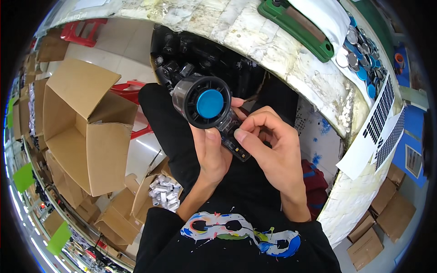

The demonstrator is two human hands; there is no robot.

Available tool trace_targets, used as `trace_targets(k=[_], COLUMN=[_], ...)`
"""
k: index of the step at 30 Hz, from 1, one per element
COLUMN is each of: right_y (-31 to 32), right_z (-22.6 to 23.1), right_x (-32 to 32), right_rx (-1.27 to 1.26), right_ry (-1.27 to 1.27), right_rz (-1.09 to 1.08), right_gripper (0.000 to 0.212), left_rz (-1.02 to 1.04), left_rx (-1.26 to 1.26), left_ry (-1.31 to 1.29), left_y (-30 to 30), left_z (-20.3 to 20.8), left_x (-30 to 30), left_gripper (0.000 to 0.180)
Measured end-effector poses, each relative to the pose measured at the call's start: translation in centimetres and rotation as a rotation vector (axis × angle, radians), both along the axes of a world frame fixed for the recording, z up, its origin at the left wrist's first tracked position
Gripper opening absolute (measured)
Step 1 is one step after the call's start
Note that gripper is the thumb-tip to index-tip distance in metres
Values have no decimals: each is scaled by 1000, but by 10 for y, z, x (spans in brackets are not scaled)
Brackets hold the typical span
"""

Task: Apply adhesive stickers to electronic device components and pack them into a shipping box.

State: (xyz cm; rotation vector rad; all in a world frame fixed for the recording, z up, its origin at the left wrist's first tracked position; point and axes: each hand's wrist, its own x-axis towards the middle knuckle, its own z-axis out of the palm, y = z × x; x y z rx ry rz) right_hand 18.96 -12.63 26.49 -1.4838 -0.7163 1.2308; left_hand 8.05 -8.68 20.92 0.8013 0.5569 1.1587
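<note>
Black plastic fan (203,103) with a blue centre cap, held over the lap.
The left hand (212,152) grips its handle from below; the right hand (268,141) pinches the handle's lower end, beside the workbench (273,50).

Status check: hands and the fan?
Left hand grips black fan, blue hub up. Right hand pinches its handle. Nothing in the way.

Between your fingers (248,132) you hold a black fan unit (205,103) with a blue round centre cap (210,103). Below your fingers, your black shirt (236,245) carries a multicoloured splash print; the unit's handle appears translucent dark.
</note>
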Motion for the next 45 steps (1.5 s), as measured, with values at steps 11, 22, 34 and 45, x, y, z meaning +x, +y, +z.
trace_targets(k=[11, 22, 34, 45], right_y=[0, -2, 1, 15], right_z=[2, -2, -1, -29], right_x=[-6, -14, 8, -6], right_rx=[26, 58, 82, 47], right_ry=[-150, -94, -34, -227], right_rz=[-14, -169, -284, -136], right_gripper=[8, 21, 22, 18], left_rz=[23, -64, -109, -11], left_rx=[9, -240, -336, -130], left_ry=[7, -45, -235, 86], left_y=[-2, -4, 18, 53], left_z=[1, -2, 16, 58], left_x=[1, 0, -15, -150], left_gripper=[58, 59, 38, 63])
